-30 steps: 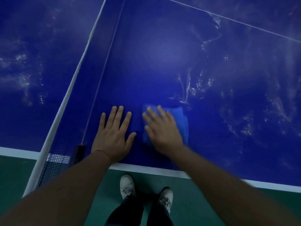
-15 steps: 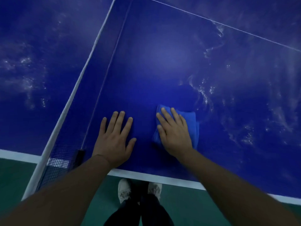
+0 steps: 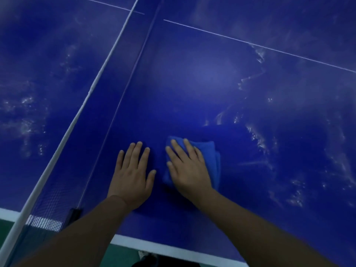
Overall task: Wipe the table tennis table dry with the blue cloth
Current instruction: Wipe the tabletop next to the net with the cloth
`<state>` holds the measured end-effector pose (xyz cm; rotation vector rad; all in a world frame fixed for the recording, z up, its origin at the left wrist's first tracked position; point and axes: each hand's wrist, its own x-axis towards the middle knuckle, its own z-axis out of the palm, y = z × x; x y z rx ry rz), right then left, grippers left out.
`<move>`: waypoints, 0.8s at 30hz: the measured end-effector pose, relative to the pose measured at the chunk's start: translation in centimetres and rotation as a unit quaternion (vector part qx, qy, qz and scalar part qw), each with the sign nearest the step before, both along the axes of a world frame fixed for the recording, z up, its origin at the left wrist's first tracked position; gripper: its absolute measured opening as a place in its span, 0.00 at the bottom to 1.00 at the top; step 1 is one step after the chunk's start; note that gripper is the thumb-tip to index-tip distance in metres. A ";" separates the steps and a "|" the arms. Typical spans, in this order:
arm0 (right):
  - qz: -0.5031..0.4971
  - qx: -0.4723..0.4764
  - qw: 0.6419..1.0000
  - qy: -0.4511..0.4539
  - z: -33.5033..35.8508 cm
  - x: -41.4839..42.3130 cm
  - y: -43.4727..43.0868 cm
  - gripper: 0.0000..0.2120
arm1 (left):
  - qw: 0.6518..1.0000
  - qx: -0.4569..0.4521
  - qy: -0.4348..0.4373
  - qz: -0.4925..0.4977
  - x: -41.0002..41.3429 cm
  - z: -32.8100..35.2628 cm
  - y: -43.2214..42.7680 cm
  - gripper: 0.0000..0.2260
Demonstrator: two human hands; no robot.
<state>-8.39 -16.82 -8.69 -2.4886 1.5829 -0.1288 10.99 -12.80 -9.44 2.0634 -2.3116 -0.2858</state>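
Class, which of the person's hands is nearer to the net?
Left. The left hand lies flat on the table close beside the net; the right hand presses the blue cloth, farther from the net, beyond the left hand.

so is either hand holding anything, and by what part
Nothing gripped: right hand presses flat atop the blue cloth; left hand rests on the table.

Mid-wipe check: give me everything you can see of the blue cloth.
The blue cloth is soft, towel-like fabric, brighter than the table it lies on. It is folded into a thick pad, layered edges showing along its right side. The right hand presses on it with flat, spread fingers, covering much of it. It sits close to the table's near edge, right of the left hand, apart from it. To its right lie wet streaks.
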 end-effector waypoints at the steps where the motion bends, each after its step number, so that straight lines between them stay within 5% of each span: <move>1: 0.006 0.003 1.000 -0.010 0.1 1.1 -2.1 0.25 | 1.000 -0.006 -0.002 0.000 -0.4 -0.1 -0.6 0.30; 3: 0.006 0.003 1.000 0.011 -0.1 1.7 -7.4 0.25 | 1.000 -0.013 -0.007 -0.001 -1.2 -0.2 -2.3 0.30; 6: -0.144 -0.017 0.988 0.045 -0.5 -3.0 -14.1 0.25 | 1.000 0.000 -0.008 0.018 -1.9 -0.5 -4.6 0.31; 10: -0.255 0.006 0.967 0.017 0.0 -9.0 -12.5 0.25 | 1.000 0.011 -0.023 0.012 -2.0 -0.8 -5.4 0.32; 15: 0.013 -0.002 1.000 -0.004 -0.2 -1.3 -7.1 0.24 | 0.999 0.004 -0.038 -0.001 -2.1 -0.8 -5.5 0.32; 17: 0.038 0.025 0.999 -0.007 0.3 1.6 -11.1 0.25 | 0.999 0.012 -0.043 -0.001 -2.2 -0.8 -5.7 0.31; 20: -0.082 0.001 0.995 0.056 -0.1 -0.5 -19.2 0.24 | 0.999 0.025 -0.046 0.001 -2.2 -0.9 -5.7 0.32; 24: -0.342 0.002 0.939 0.039 -0.1 -10.2 -22.3 0.24 | 0.999 0.026 -0.038 -0.003 -2.0 -0.8 -5.8 0.32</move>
